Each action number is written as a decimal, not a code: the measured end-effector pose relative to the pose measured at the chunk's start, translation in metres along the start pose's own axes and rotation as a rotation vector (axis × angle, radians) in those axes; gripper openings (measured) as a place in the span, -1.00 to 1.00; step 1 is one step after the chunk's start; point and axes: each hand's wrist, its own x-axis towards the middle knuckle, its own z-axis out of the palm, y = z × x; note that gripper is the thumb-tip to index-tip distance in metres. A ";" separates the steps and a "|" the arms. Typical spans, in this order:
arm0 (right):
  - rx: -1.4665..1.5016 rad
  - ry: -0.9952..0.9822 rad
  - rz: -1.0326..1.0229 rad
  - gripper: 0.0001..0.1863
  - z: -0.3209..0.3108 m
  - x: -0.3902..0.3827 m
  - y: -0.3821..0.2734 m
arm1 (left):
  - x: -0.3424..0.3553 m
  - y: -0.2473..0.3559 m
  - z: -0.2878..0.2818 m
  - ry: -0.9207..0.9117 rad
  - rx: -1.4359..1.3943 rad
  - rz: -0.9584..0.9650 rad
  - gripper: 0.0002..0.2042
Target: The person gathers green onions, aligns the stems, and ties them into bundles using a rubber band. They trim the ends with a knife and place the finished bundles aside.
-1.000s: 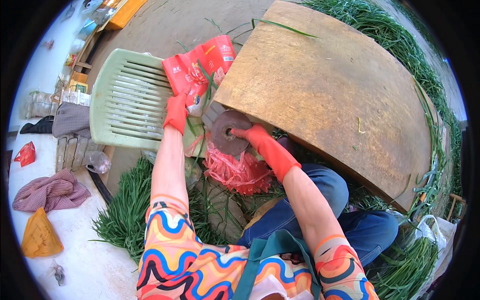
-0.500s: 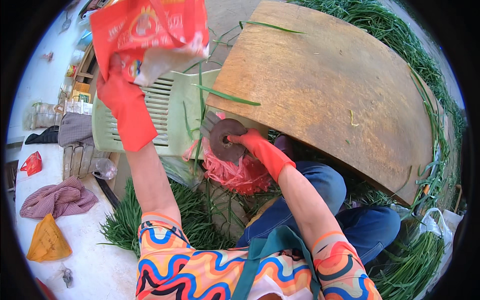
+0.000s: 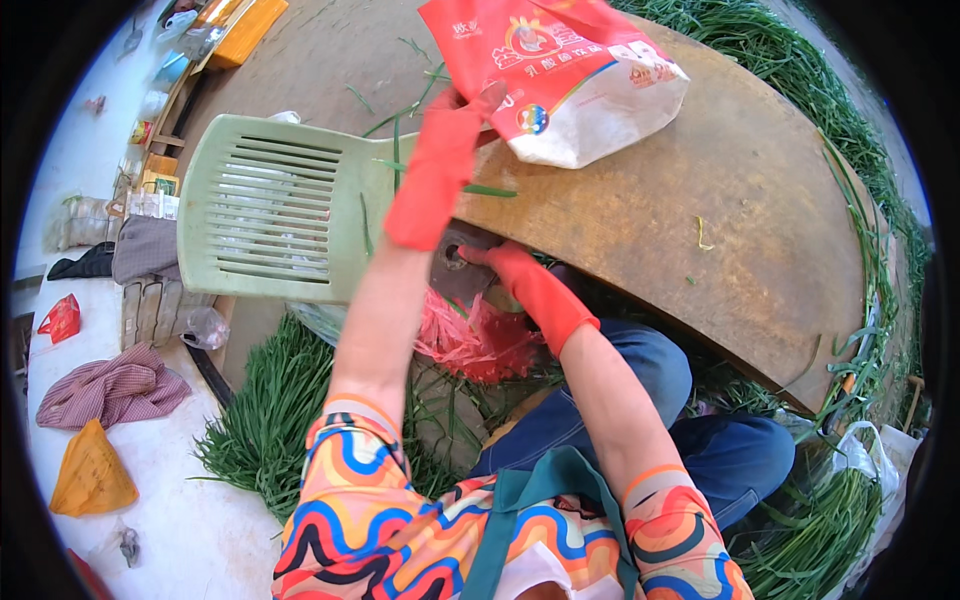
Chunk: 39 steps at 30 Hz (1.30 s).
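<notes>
My left hand [image 3: 437, 165], in a red glove, is closed on a red-and-white printed bag [image 3: 570, 80], held up over the far left part of a wooden board [image 3: 720, 260]. My right hand [image 3: 530, 290], also gloved in red, grips a dark round disc [image 3: 448, 268] with a centre hole, beside the board's near edge; the disc is partly hidden behind my left forearm. Just under it lie pink plastic strands [image 3: 460, 335]. To the left of both hands is a pale green slatted plastic chair [image 3: 205, 200].
Long green leaves are heaped below the chair [image 3: 260, 400], along the board's far right [image 3: 760, 50] and at lower right [image 3: 810, 530]. At left, a white surface [image 3: 70, 380] holds a checked cloth [image 3: 110, 390] and orange bag [image 3: 92, 470]. My bent legs are under the board's edge.
My left hand first lifted the bag off the chair toward the upper left, then swung it rightward over the board. My right hand stays low on the disc, now more covered.
</notes>
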 end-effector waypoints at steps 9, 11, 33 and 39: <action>0.513 -0.350 0.203 -0.40 0.027 -0.039 -0.049 | -0.100 -0.067 -0.281 0.701 -0.278 -0.132 -0.75; 0.563 -0.372 0.247 -0.44 0.023 -0.046 -0.047 | -0.124 -0.115 -0.269 0.510 -0.563 -0.482 -0.64; 0.603 -0.446 0.296 -0.38 0.056 -0.058 -0.056 | 0.011 -0.119 -0.226 -0.139 0.307 -0.283 -0.58; 0.579 -0.291 0.344 -0.46 0.066 -0.032 -0.038 | -0.031 -0.075 -0.249 0.058 -0.103 -0.280 -0.53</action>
